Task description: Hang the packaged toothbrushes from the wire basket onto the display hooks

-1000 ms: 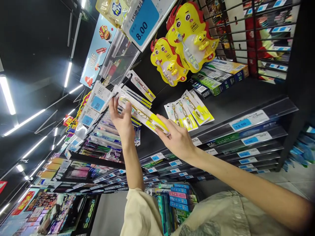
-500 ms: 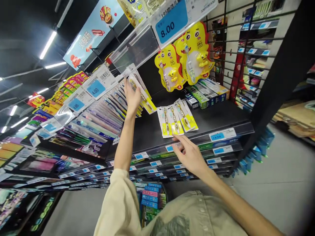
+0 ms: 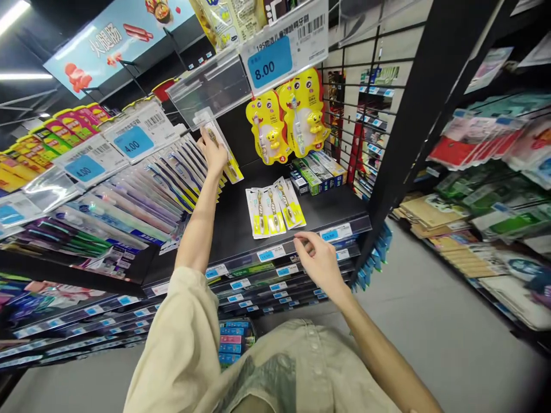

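My left hand (image 3: 214, 154) is raised to the end of a hanging row, its fingers closed on a toothbrush pack (image 3: 233, 168) with a clear front and yellow lower end. Its fingertips are partly hidden behind the card. Left of it hang several more packaged toothbrushes (image 3: 178, 175). On the black shelf (image 3: 228, 221) below lie several similar toothbrush packs (image 3: 271, 213), overlapping in a small fan. My right hand (image 3: 317, 259) hovers by the shelf's front edge, just right of these packs, fingers loosely bent and holding nothing.
Two yellow cartoon-shaped toothbrush cards (image 3: 303, 117) hang at the back. Behind the loose packs lie toothpaste boxes (image 3: 316, 172). A clear price-tag holder (image 3: 210, 86) juts out above my left hand. A black upright post (image 3: 424, 103) and wire grid (image 3: 390, 51) bound the right side.
The view has swung right, so the shelf appears further left. My right hand has drawn away from the loose packs, and its fingers have curled more. My left hand stays at the hanging pack.
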A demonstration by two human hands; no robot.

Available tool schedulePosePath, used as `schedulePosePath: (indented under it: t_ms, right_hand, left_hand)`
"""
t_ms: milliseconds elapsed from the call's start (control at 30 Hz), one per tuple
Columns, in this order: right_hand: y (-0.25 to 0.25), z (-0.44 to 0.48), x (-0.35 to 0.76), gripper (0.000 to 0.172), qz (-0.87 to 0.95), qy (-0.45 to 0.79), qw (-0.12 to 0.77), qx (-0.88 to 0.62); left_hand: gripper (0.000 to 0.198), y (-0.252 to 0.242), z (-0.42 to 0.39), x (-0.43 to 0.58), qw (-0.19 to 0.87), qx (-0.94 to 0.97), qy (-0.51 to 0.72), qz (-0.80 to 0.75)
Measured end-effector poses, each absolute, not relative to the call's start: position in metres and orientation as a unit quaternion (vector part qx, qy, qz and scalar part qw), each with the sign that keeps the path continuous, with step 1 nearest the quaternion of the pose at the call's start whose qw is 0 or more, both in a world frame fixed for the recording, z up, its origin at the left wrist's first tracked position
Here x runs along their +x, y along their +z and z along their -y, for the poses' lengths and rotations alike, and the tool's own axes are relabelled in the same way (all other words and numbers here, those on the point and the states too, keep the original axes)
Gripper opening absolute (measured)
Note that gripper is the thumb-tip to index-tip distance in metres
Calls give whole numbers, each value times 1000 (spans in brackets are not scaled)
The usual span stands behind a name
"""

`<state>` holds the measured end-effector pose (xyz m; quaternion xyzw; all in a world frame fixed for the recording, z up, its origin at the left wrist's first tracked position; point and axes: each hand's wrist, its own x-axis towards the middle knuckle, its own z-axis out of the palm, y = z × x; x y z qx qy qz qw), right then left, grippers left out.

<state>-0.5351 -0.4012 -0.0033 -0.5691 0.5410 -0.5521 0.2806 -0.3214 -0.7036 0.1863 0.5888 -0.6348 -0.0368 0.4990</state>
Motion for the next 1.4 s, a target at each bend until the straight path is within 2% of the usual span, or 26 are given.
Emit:
schedulePosePath:
  t_ms: [100, 233, 333, 433, 600, 733, 900, 1000, 1067, 1200, 1300, 1400]
  right_hand:
    - [1, 420, -548, 29, -574, -552, 222, -562]
    - [23, 447, -554, 38, -645, -442, 144, -606]
    - [44, 461, -546, 43, -703, -297, 124, -635]
    - [56, 470, -537, 45, -727, -203, 114, -646]
    - [51, 480, -533, 40, -722, -176, 124, -658]
    - [42, 486, -538, 35, -714, -237, 146, -643]
    - [40, 489, -552, 23, -677, -338, 179, -629]
    - [41, 486, -561, 30, -646, -395, 187, -626]
    - [42, 483, -567, 36, -630, -439, 206, -607]
    - [47, 471, -572, 55, -574, -549, 312, -522]
    - [52, 458, -569, 65, -520, -610, 368, -472]
    - [55, 447, -567, 64, -478, -641, 392, -455]
  left_hand:
    - [91, 168, 684, -326, 509, 562, -14, 652]
    - [77, 137, 645, -329, 486, 469, 28, 736]
    - [53, 121, 607, -331, 376, 427, 11, 822]
    - [37, 111, 571, -332, 207, 391, -32, 896]
    - [43, 98, 535, -332, -50, 328, -36, 943]
    - [48, 92, 530, -331, -107, 336, -41, 935]
    - [46, 92, 536, -332, -95, 334, -44, 937]
    - [42, 95, 540, -336, -88, 341, -43, 935]
    - [42, 98, 544, -340, -43, 362, -46, 930]
    - [49, 106, 554, -346, 150, 425, -125, 884]
    - [57, 115, 562, -354, 323, 418, -305, 792]
    - [65, 125, 567, -365, 469, 381, -445, 661]
